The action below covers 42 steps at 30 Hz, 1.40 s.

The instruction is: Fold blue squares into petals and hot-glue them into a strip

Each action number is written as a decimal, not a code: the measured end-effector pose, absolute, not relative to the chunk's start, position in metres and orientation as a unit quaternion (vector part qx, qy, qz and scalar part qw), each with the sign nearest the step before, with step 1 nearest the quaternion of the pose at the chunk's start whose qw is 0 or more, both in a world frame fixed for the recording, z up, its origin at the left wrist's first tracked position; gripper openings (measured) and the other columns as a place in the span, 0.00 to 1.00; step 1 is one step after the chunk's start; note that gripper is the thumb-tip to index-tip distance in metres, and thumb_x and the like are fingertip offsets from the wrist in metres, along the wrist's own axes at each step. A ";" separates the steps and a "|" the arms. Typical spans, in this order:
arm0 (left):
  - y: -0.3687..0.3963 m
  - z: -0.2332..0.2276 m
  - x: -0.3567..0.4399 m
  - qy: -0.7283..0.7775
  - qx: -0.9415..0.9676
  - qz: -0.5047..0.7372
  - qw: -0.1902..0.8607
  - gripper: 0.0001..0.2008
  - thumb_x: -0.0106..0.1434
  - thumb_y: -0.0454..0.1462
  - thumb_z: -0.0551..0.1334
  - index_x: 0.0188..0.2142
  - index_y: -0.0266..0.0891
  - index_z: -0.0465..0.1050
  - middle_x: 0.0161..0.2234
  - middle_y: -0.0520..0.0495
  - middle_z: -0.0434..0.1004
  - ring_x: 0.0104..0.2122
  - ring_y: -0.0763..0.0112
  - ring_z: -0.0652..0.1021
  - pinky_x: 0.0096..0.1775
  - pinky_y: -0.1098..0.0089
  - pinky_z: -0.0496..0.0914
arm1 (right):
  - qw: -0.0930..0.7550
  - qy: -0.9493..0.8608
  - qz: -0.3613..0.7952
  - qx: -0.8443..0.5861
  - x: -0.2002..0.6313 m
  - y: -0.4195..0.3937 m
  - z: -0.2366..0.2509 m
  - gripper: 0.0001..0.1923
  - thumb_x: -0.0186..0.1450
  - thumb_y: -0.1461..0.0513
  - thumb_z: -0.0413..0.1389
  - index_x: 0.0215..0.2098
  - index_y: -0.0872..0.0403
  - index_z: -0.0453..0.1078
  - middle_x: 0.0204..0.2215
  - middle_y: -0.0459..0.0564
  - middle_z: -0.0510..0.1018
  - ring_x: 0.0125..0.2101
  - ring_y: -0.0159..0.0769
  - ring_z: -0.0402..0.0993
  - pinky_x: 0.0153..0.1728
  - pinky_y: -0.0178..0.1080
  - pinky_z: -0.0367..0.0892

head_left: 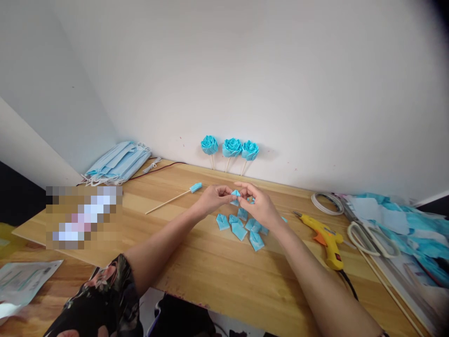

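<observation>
My right hand (pixel 260 204) covers most of the small blue folded piece (pixel 235 194) I hold, so only one corner of it shows between my fingertips, and I cannot tell its full shape or which way its long side runs; the corner that shows points up and a little toward my left hand (pixel 211 198). Both hands pinch this piece from either side, fingers pressed together on it, just above the wooden surface (pixel 210 262) and well in from its front edge. Below my hands lies a cluster of folded blue pieces (pixel 242 228), some partly hidden under my right wrist. To the left a thin wooden stick (pixel 167 202) lies on the surface, its long axis running from lower left to upper right, with a blue wrapped tip (pixel 195 187) at the far end. Three blue paper roses (pixel 230 147) on sticks lean against the wall. A stack of blue face masks (pixel 119 161) sits in the far left corner. On the right are a yellow glue gun (pixel 326 239), white-handled scissors (pixel 372 238) whose blades are hard to make out, a roll of tape (pixel 327 202), and blue scraps (pixel 414 224) cut off by the frame edge. A blurred patch hides something on the left.
</observation>
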<state>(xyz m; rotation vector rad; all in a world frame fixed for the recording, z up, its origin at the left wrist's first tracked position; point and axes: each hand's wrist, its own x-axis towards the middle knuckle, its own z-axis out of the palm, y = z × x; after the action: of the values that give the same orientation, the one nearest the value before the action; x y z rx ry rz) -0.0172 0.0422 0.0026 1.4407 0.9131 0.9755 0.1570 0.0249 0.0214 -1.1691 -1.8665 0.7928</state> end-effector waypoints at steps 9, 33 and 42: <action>0.042 0.008 -0.020 0.400 0.587 0.449 0.543 0.15 0.54 0.46 0.63 0.27 0.35 0.68 0.24 0.54 0.68 0.26 0.76 0.67 0.32 0.72 0.60 | 0.428 -0.636 0.482 -0.424 0.164 0.029 0.015 0.23 0.62 0.54 0.55 0.55 0.49 0.66 0.36 0.48 0.79 0.39 0.38 0.74 0.42 0.41 0.68; 0.040 0.004 -0.016 0.362 0.571 0.464 0.573 0.19 0.53 0.50 0.65 0.27 0.36 0.65 0.22 0.55 0.64 0.24 0.78 0.64 0.30 0.73 0.59 | 0.407 -0.706 0.378 -0.439 0.152 0.029 0.010 0.27 0.57 0.63 0.53 0.56 0.55 0.65 0.26 0.43 0.69 0.28 0.31 0.65 0.33 0.36 0.63; 0.041 0.007 -0.017 0.373 0.572 0.455 0.571 0.25 0.53 0.52 0.64 0.42 0.36 0.67 0.22 0.56 0.65 0.23 0.77 0.65 0.28 0.73 0.59 | 0.450 -0.667 0.384 -0.452 0.159 0.034 0.007 0.28 0.57 0.62 0.55 0.57 0.54 0.64 0.34 0.47 0.75 0.33 0.34 0.71 0.37 0.38 0.67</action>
<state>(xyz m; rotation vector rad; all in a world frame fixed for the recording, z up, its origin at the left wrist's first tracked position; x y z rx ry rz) -0.0175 0.0412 0.0075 1.3423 0.8757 1.0680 0.1587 0.0343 0.0070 -1.1186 -1.6504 0.9500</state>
